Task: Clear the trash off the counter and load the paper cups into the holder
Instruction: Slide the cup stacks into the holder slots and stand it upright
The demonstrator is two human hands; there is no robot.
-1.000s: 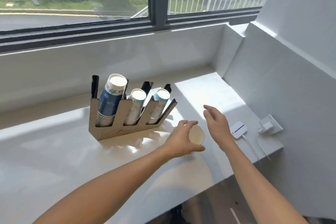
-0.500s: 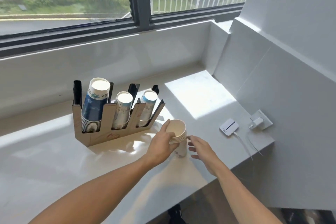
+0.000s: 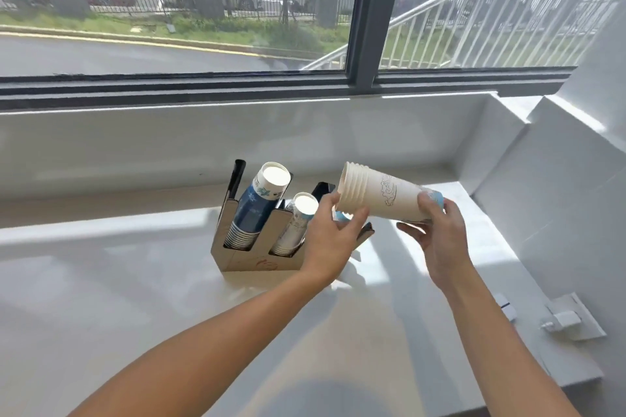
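Note:
A stack of white paper cups lies tilted in the air above the counter, rims to the left, bottom to the right. My left hand grips it near the rims and my right hand holds the bottom end. Just below and left stands the wooden cup holder with a tall stack of blue cups and a smaller stack of pale cups. The holder's right slot is mostly hidden behind my left hand.
The white counter runs under a window, with a white wall close on the right. A small white device and a wall plug with adapter sit at the counter's right edge.
The stack stood upright on the counter under my left hand. Now both hands have lifted it and tipped it sideways above the holder's right end. The view has moved closer.

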